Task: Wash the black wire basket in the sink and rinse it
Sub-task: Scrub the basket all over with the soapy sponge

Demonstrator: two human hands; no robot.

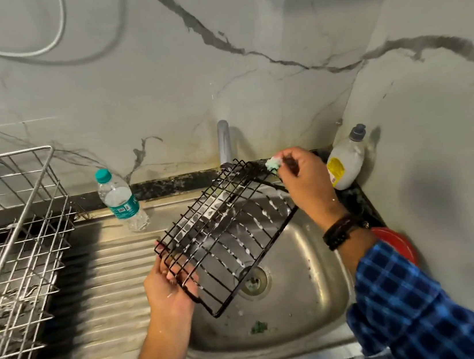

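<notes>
The black wire basket (222,235) is up over the sink (314,295), tilted, its far edge right under the tap (224,143). The left hand (168,281) has a clenched grip on the near corner, fingers wrapped through the wires. The right hand (304,176) pinches a small foamy green scrubber (273,163) against the basket's far corner. White suds streak many of the wires, so soaping looks well under way, perhaps most of the way. A thin thread of water may be falling from the tap, though it is too faint to call. The rinse is not yet done: foam clings everywhere. A green scrap (259,327) lies on the sink floor. The soap bottle (346,162) stands on the counter just beside the working hand.
</notes>
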